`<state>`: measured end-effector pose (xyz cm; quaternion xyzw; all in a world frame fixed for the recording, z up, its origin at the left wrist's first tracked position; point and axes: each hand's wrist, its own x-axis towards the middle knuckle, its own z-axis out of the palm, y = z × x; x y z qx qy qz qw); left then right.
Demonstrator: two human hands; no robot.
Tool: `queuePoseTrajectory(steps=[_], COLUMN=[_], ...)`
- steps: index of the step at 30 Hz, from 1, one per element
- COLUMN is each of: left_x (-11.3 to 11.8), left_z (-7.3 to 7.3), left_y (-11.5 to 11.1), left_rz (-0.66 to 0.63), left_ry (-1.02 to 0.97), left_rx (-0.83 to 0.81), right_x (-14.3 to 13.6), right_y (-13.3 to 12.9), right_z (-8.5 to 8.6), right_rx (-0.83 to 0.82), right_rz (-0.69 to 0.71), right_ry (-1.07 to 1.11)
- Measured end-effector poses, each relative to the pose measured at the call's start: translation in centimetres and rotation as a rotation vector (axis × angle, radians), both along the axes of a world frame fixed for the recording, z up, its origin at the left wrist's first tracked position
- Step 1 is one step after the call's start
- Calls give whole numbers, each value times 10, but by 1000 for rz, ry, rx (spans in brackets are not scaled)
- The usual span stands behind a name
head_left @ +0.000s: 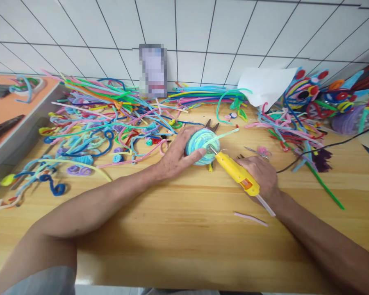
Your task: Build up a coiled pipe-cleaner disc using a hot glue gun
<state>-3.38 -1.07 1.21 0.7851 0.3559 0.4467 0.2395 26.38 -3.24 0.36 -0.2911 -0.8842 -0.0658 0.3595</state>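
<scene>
My left hand is closed around the side of a round piece wound with blue and green pipe cleaners, its thumb lying across the near face. A loose light green pipe cleaner end sticks out from the piece to the upper right. In my right hand is a yellow hot glue gun, its metal nozzle at the face of the wound piece. A clear glue stick juts from the gun's back end. Behind the round piece, the tips of a pair of pliers show; the rest is hidden.
Loose and curled pipe cleaners cover the table's left and back. A phone leans against the tiled wall. Decorated crafts and white paper stand back right. A black cord runs rightward; a pink strip lies in front.
</scene>
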Motion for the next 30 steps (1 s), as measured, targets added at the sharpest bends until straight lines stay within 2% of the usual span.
queuePoseTrajectory(steps=[19,30], left_x=[1,0], left_z=[0,1], left_y=[-1,0], left_rz=[-10,-4], left_ry=[5,15], left_rx=[-5,9], right_x=[-7,1], right_y=[-1,-3], right_z=[9,2], right_rx=[3,-21], right_rz=[53,19], right_ry=[-30,-50])
